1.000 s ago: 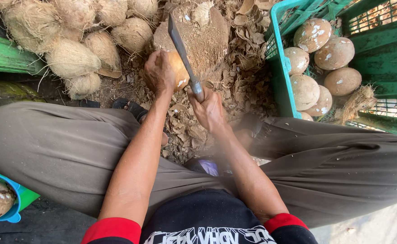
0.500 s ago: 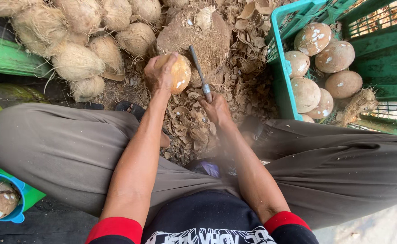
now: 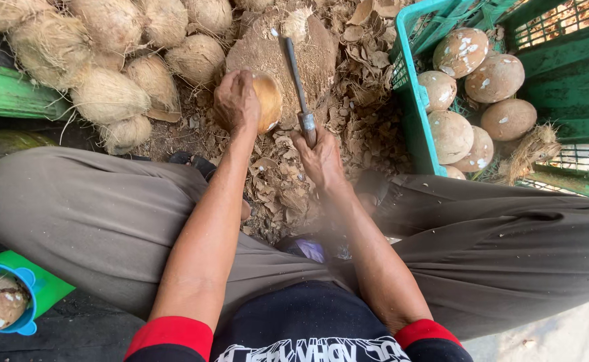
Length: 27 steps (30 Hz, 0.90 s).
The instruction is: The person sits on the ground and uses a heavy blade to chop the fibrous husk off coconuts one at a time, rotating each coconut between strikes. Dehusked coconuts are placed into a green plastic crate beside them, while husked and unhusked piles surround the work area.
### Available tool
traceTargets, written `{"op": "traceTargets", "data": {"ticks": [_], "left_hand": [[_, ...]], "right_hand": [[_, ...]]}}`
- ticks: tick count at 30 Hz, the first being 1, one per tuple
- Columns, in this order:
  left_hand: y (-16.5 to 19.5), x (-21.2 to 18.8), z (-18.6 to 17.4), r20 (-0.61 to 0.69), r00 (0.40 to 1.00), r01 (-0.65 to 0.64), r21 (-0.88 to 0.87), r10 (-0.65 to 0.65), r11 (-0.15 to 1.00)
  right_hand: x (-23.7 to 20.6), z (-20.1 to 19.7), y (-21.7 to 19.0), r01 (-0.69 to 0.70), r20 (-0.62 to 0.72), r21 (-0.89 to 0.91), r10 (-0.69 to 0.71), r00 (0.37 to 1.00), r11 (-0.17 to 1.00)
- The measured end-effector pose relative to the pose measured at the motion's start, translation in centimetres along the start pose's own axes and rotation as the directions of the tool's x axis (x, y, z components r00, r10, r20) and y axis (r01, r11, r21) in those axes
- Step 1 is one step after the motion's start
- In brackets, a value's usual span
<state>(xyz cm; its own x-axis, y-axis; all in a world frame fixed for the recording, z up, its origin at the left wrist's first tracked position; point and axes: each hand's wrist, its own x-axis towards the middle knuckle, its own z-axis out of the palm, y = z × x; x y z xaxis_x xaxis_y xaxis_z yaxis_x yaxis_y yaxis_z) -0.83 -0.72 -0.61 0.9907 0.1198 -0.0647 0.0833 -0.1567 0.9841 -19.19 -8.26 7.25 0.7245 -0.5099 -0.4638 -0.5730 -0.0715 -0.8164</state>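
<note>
Blade (image 3: 296,67) swung upright since earlier; right hand (image 3: 318,154) grips its handle, left hand (image 3: 236,100) clasps coconut (image 3: 267,100) on stump (image 3: 321,53).

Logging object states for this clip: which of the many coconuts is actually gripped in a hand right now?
The smooth orange-brown coconut on the chopping stump, gripped by the left hand. The husked pile and the peeled coconuts in the green crate lie untouched.

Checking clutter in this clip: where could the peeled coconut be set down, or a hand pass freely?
Little bare room. The green crate has a gap at its top corner above the peeled coconuts. Husk scraps crowd the ground between crate and chopping block; fibrous coconuts fill the left.
</note>
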Motion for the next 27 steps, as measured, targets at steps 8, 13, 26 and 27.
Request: {"op": "traceTargets", "data": {"ticks": [8, 13, 26, 27], "left_hand": [[-1.8, 0.2, 1.3, -0.077, 0.988, -0.127, 0.111, 0.136, 0.986], [-2.2, 0.2, 0.6, 0.010, 0.987, -0.159, 0.112, 0.159, 0.981], [-1.5, 0.1, -0.4, 0.091, 0.996, -0.040, 0.175, 0.024, 0.984], [-1.5, 0.0, -0.4, 0.084, 0.995, 0.042, 0.142, -0.054, 0.989]], "right_hand": [[0.8, 1.7, -0.5, -0.128, 0.079, 0.026, 0.125, 0.989, 0.991], [1.5, 1.5, 0.5, -0.127, 0.095, -0.099, 0.136, 0.986, 0.987], [-1.6, -1.0, -4.0, -0.152, -0.040, 0.247, 0.167, 0.985, 0.957], [-1.2, -0.4, -3.5, -0.119, -0.059, 0.293, 0.142, 0.988, 0.949]]}}
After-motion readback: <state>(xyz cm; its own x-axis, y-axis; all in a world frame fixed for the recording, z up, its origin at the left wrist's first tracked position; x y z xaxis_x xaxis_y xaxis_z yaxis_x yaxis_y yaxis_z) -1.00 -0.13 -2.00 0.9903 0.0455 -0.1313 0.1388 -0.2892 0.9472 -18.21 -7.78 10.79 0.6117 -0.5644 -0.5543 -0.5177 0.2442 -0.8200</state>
